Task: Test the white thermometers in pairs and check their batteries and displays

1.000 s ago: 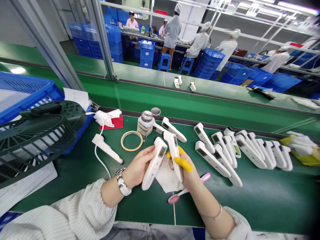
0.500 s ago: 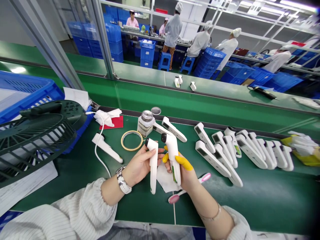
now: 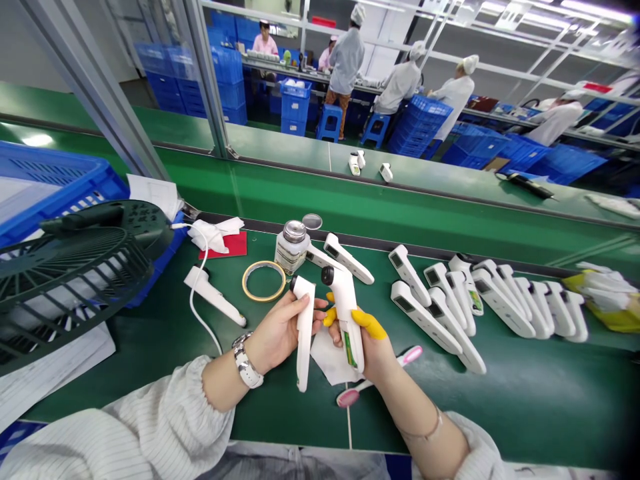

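Observation:
Between thumb and fingers, my left hand (image 3: pixel 281 331) holds a white infrared thermometer (image 3: pixel 304 340), its dark sensor end up and its handle pointing down. My right hand (image 3: pixel 369 337), with yellow covers on some fingers, grips a second white thermometer (image 3: pixel 345 293); a green strip shows low on its handle. The two thermometers are side by side, slightly apart. Under the hands lie a white cloth or paper (image 3: pixel 330 360) and a pink-and-white toothbrush-like tool (image 3: pixel 349 398). Just beyond, more thermometers (image 3: pixel 349 257) rest by a metal-topped bottle (image 3: pixel 293 247).
Several white thermometers (image 3: pixel 425 320) lie in rows at right, near a yellow tray (image 3: pixel 610 313). A tape roll (image 3: pixel 243 280), a thermometer (image 3: pixel 215 297) under a white cable, and a dark green fan (image 3: pixel 75 267) are at left. Co-workers (image 3: pixel 346 60) stand and sit beyond the green ledge.
The left thermometer has tilted slightly, its lower end shifting a little left. The right one has turned a little, showing more of its green strip. Both hands keep their hold.

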Available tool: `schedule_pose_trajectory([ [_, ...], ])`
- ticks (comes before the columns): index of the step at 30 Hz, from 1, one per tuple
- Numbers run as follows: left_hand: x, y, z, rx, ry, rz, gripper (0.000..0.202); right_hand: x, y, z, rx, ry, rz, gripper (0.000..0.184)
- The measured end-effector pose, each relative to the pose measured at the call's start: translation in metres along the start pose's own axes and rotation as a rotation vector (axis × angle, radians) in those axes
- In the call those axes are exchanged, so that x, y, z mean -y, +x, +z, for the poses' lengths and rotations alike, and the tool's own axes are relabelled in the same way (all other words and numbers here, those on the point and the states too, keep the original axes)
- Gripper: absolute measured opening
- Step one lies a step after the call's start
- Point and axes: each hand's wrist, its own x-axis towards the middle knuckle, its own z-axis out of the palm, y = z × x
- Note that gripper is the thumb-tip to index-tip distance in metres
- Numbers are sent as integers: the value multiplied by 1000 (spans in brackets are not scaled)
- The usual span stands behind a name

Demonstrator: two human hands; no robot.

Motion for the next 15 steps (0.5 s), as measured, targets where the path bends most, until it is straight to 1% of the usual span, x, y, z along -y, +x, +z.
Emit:
schedule_pose_trajectory([
  [4,0,1,-1,7,6,3,18,-1,-1,0,1,-9,-24,33],
  [6,0,1,0,-8,26,6,22,-1,-1,0,4,3,-25,34],
  [12,3,3,-2,-33,102,26,28,1,-1,-1,-9,83,3,36],
  [15,5,3,-4,-17,73,55,30,4,0,-3,-59,136,46,36],
])
